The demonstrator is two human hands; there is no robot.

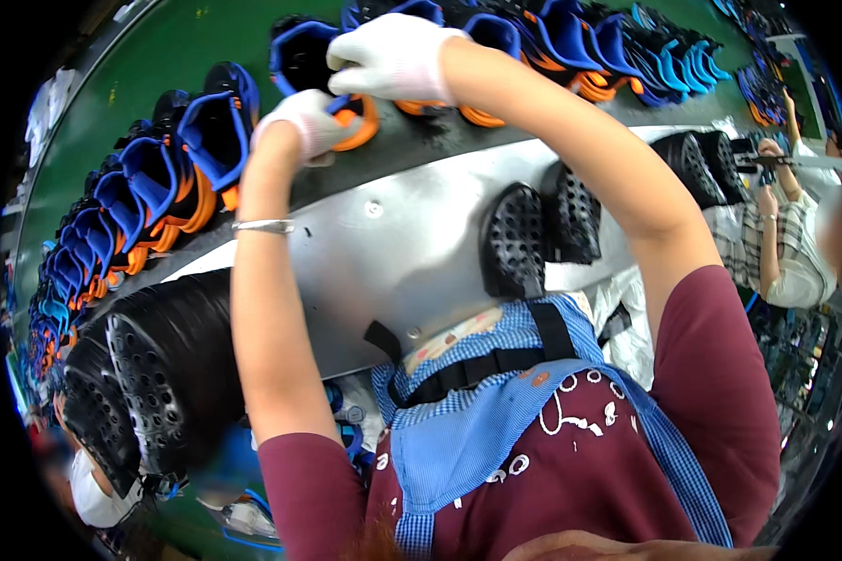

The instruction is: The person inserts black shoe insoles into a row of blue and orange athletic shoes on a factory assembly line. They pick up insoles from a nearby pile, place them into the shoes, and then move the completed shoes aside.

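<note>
— How are the fingers of the left hand (304,129) held?

— They are curled inside a white glove, close against the orange-trimmed edge of a blue-lined black shoe (295,65), which is found at the upper middle of the frame. Whether it is firmly gripped cannot be told.

— And the right hand (393,58)?

— It is gloved in white too. Its fingers are half bent and slightly parted, placed at the right side of the shoe's opening; whether they are clenched on it cannot be told either.

— What is carried by the surface?

— On the green surface (220,33), similar shoes are lined up, in one row down the left (140,178) and another toward the upper right (571,37). Across the centre, a grey metal surface (393,206) is seen, with black perforated soles (516,238) set right of centre.

— And the room?

— At the right edge, a person in checked clothing (800,248) is seen. At the lower left, large black perforated-soled footwear (154,383) is partly covered by the left forearm.
</note>
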